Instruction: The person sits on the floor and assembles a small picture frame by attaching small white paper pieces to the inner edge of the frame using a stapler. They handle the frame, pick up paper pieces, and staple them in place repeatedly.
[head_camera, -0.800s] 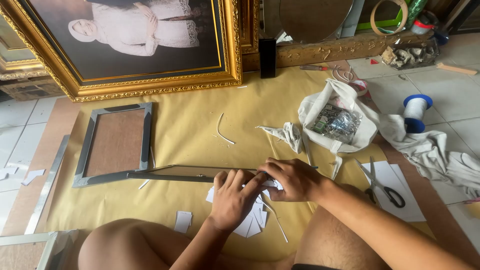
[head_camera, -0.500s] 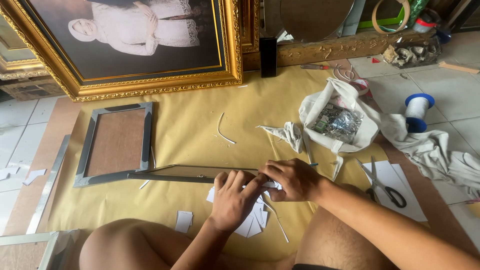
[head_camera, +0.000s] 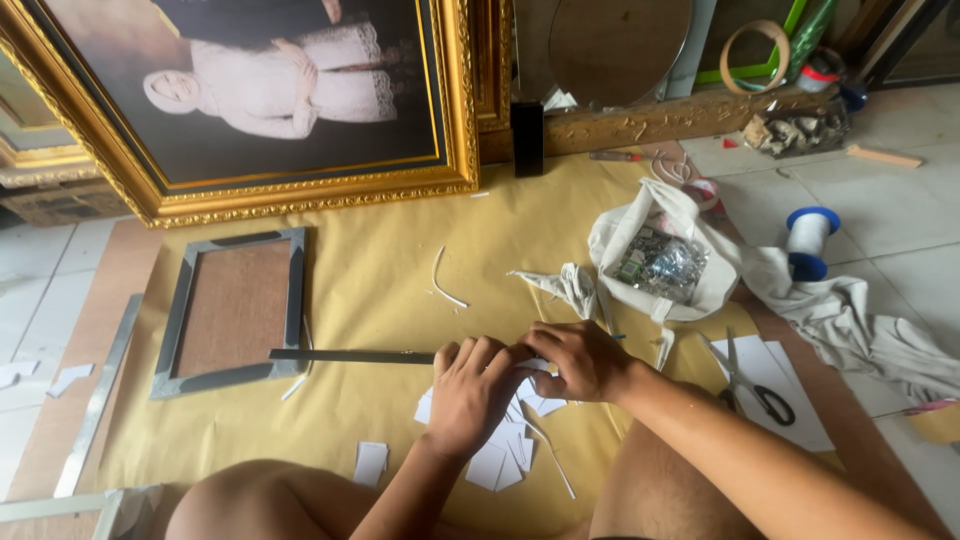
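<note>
I see my left hand (head_camera: 470, 395) lying palm down at lower centre, fingers together and flat, pressing the right end of a long dark ruler (head_camera: 350, 356) onto the white card pieces (head_camera: 500, 455). My right hand (head_camera: 580, 360) comes in from the lower right, forearm angled, fingers curled and pinching a white card piece just beside the left fingertips. The ruler's left end crosses the small grey frame (head_camera: 232, 310).

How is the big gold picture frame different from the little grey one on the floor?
The gold frame is much bigger than the grey frame. The gold frame is carved and shiny, while the grey frame is plain and flat-sided. The gold frame holds a portrait and leans back, but the grey frame lies flat on the yellowish paper showing only a brown backing. Both are rectangular.
</note>
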